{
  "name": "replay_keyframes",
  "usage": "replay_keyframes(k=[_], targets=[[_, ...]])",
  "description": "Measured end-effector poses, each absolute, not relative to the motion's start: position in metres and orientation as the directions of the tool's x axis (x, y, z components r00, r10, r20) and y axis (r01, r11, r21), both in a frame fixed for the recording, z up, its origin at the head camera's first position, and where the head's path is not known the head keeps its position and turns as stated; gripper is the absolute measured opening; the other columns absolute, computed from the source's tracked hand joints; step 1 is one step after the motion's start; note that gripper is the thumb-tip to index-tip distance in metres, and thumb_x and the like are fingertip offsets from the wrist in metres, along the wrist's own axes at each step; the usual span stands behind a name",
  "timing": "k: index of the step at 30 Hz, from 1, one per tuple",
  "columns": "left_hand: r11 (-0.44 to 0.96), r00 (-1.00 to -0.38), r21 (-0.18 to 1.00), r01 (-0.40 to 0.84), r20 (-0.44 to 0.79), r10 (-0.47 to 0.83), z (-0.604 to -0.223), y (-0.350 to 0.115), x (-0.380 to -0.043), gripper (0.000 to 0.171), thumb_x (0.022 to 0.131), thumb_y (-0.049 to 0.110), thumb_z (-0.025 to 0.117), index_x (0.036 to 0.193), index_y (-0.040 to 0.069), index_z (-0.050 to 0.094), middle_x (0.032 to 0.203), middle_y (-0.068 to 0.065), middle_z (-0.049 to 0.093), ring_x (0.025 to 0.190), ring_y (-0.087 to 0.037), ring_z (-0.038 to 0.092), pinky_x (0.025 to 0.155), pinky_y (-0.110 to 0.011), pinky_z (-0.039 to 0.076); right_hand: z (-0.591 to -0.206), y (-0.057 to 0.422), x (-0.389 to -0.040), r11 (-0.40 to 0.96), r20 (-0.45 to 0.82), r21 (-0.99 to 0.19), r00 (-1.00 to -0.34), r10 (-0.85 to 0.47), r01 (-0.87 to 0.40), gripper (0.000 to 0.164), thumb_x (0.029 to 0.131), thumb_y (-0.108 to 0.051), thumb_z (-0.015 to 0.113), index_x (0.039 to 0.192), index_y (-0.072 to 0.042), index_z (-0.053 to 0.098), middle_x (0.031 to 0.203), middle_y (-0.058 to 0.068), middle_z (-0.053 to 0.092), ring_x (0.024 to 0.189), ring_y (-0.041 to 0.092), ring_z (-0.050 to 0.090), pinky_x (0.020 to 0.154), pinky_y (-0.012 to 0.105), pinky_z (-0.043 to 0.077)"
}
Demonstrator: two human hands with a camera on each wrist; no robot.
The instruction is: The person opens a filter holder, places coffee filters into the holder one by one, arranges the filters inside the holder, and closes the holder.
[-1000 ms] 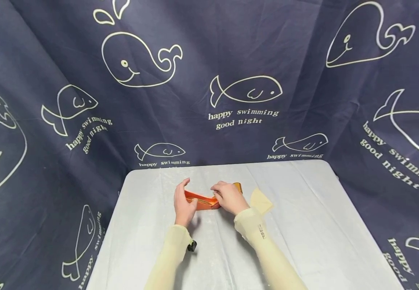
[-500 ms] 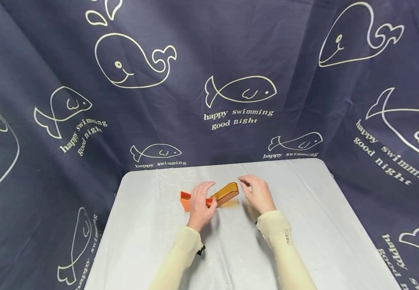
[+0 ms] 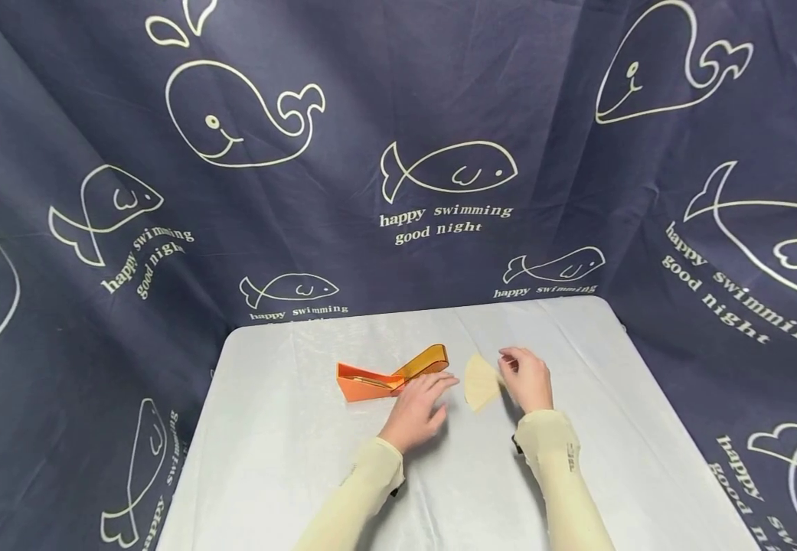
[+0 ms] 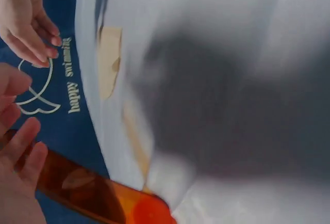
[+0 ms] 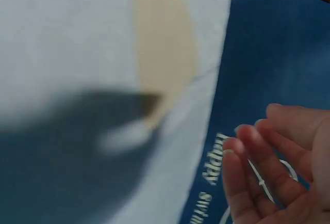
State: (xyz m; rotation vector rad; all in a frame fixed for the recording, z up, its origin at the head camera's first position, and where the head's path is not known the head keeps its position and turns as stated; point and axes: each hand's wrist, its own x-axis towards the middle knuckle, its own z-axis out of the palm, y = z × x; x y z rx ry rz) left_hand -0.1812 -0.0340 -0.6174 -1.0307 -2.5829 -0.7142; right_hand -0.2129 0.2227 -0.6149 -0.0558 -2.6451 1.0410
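An orange case [image 3: 367, 389] lies on the table, its amber see-through lid [image 3: 422, 361] swung out to the right. Thin tan edges show inside the case. To its right lies a fan-shaped beige paper [image 3: 481, 383], which looks like a coffee filter. My left hand [image 3: 417, 413] hovers in front of the lid, fingers extended and holding nothing; part of the case's right end is hidden behind it. My right hand [image 3: 529, 380] is just right of the paper. In the right wrist view its fingers [image 5: 273, 157] are loosely bent, apart from the paper, with nothing between them.
A white-covered table [image 3: 288, 474] carries these things. Dark blue cloth [image 3: 343, 214] with whale and fish drawings hangs behind it and on both sides.
My left hand has let go of the orange case and moved right, in front of the lid. My right hand has left the case and moved right, past the paper. The lid now stands uncovered.
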Motion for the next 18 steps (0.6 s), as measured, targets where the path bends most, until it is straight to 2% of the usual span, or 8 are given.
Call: replay_keyframes(k=[5,11,18], targets=[[0.659,-0.74,0.338,0.672,0.288,0.607,-0.633,-0.029,-0.18,0.053,0.092,0.014,0.07,0.143,0.02,0.059,0.146,0.003,0.06,0.137,-0.017,0.055,0.11,-0.039,0.048,-0.639,0.223,-0.21,0.748,0.126,-0.662,-0.978,0.165,0.041,0.028,0.096,-0.012,0.07,0.121,0.0,0.072,0.106,0.019,0.073,0.095,0.035,0.07,0.088,0.053,0.054],[0.684,-0.779,0.393,0.614,0.168,0.603,-0.642,-0.027,-0.176,0.052,0.095,0.014,0.069,0.145,0.019,0.058,0.149,0.001,0.059,0.141,-0.02,0.053,0.114,-0.044,0.045,-0.661,0.218,-0.209,0.781,0.044,-0.616,-0.986,0.164,0.103,0.041,0.09,-0.016,0.078,0.125,0.003,0.068,0.106,0.021,0.066,0.095,0.036,0.063,0.086,0.054,0.053],[0.689,-0.78,0.396,0.607,0.129,0.613,-0.647,-0.025,-0.174,0.052,0.096,0.015,0.069,0.146,0.019,0.058,0.15,0.002,0.057,0.14,-0.019,0.053,0.112,-0.043,0.047,-0.665,0.216,-0.217,0.802,0.003,-0.582,-0.986,0.168,0.135,0.048,0.084,-0.02,0.084,0.124,0.002,0.067,0.107,0.023,0.064,0.097,0.038,0.061,0.082,0.056,0.053]])
